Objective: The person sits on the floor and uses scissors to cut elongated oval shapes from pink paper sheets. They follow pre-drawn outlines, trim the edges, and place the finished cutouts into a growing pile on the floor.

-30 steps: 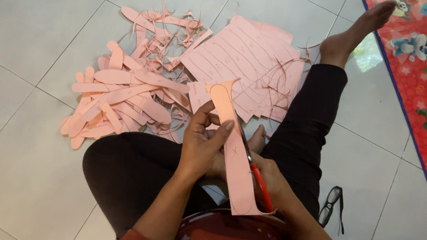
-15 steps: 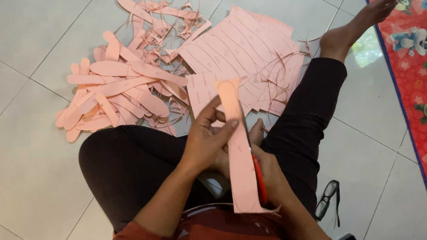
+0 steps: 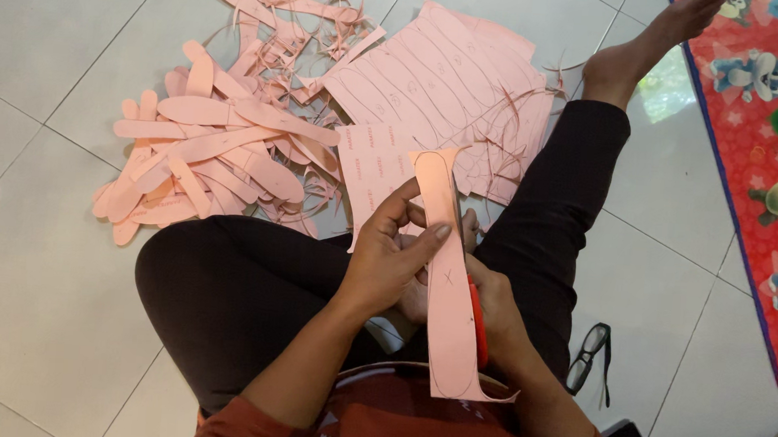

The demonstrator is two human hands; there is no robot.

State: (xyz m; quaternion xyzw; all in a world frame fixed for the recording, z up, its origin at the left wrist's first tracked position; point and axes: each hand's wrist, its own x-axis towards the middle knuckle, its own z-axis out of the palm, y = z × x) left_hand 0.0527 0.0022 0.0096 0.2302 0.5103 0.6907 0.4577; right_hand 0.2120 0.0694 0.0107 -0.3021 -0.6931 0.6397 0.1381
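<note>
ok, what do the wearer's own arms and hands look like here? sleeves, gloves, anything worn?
Both hands are bare: no gloves. No rings or watch show on the left hand; the right hand is partly hidden behind a pink strip, so I can't be sure there. Forearms are uncovered. Rust-red sleeves end around the elbows, matching the top.

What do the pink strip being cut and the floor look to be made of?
Pink strip: probably thin foam sheet or card, matte; it keeps its shape between the left hand and right hand, bending only slightly. Floor: glazed pale tile, judging by the grout lines and soft sheen.
</note>
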